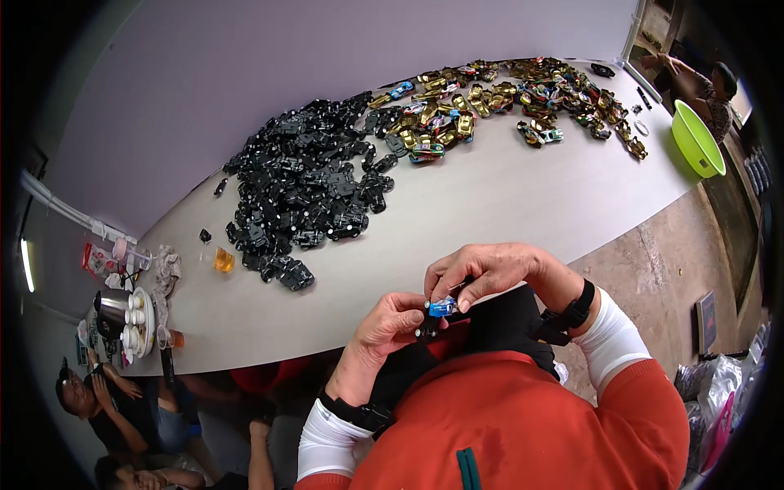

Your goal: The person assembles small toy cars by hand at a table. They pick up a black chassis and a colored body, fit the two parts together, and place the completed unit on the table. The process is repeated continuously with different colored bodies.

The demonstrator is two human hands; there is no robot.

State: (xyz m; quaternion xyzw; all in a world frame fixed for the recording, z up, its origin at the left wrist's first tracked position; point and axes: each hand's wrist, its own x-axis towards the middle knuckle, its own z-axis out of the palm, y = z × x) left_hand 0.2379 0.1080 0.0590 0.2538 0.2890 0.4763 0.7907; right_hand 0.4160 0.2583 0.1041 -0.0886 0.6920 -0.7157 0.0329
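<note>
Just beyond the table's near edge, both hands meet at a small toy car (pixel 443 307) with a blue upper part. A black piece with wheels (pixel 425 329), like a chassis, shows beside it at the left fingertips. My left hand (pixel 388 325) pinches this from the left. Coming down from the right, my right hand (pixel 486 273) has its fingers closed around the blue part, with a dark bit between thumb and forefinger. Whether the blue and black parts are joined, I cannot tell. Ahead lie a heap of black toy car chassis (pixel 298 175) and gold and multicoloured car bodies (pixel 457 122).
The pale table (pixel 490 204) runs along a wall. A green basin (pixel 697 140) stands at its right end. Toward the left are a cup of amber drink (pixel 223 260), a cloth (pixel 167 273) and a tray with white cups (pixel 144 327). Other people sit at the lower left and far right.
</note>
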